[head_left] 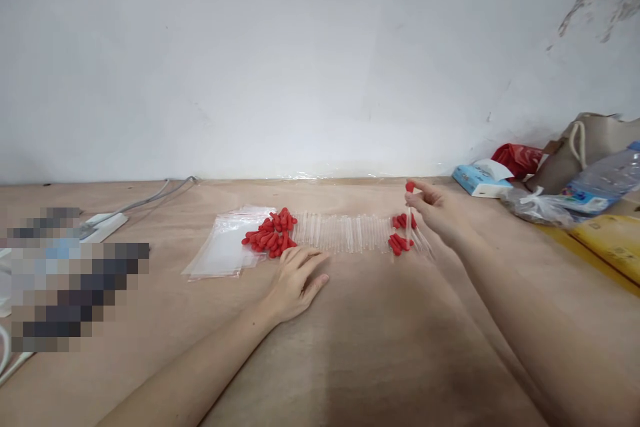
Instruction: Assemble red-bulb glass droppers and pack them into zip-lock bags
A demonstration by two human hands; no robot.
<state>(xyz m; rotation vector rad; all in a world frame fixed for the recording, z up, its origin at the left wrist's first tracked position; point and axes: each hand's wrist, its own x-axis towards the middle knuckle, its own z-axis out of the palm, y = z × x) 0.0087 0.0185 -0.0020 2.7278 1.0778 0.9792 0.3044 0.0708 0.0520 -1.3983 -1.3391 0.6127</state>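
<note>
My right hand (pixel 431 205) pinches a dropper (pixel 410 188) made of a clear thin tube with a red rubber bulb at its top, held nearly upright. Beneath it lie more red-bulbed droppers (pixel 400 244), their tubes pointing right. My left hand (pixel 299 280) rests on the table with its fingers stretched out and apart, beside a heap of loose red rubber bulbs (pixel 270 237). A row of clear thin tubes (pixel 345 233) lies side by side between the two red groups. Clear zip bags (pixel 220 250) are stacked left of the heap, partly under it.
The wooden table (pixel 280 373) meets a white wall at the back. On the right are a blue tissue pack (pixel 480 180), a tied clear bag (pixel 537 207), a plastic bottle (pixel 605 177) and a yellow package (pixel 610 243). On the left is a white power strip (pixel 107 225) with a grey cable.
</note>
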